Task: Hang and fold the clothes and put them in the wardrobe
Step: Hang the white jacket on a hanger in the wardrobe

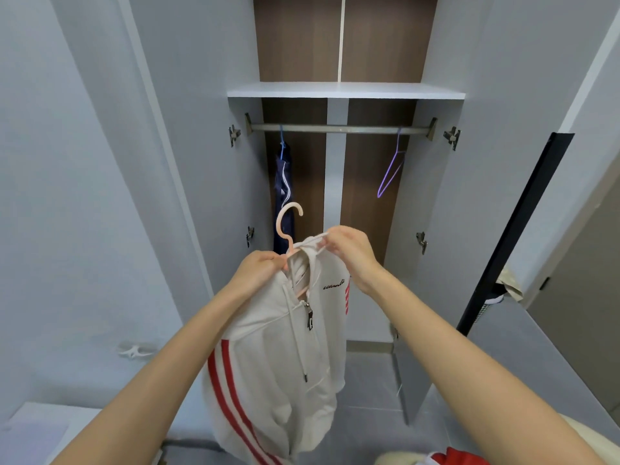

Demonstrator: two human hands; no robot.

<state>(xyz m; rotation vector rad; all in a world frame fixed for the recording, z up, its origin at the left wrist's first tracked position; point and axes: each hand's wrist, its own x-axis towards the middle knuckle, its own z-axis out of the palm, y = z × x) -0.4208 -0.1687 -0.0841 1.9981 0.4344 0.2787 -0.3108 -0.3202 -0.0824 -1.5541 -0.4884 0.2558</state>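
A cream zip hoodie point(278, 357) with red stripes on its sleeve hangs on a pale pink hanger point(286, 226) in front of the open wardrobe. My left hand point(260, 268) grips the hanger's neck and the hoodie's shoulder just below the hook. My right hand point(349, 248) pinches the hoodie's collar edge at the top right. The wardrobe rail point(339, 129) runs across above, under a white shelf point(345, 90).
On the rail a dark navy garment point(283, 196) hangs from a blue hanger at the left, and an empty purple hanger point(391, 171) at the right. Both wardrobe doors point(188, 146) stand open. A black post point(516, 229) rises at the right. Red and cream fabric point(446, 456) lies at the bottom edge.
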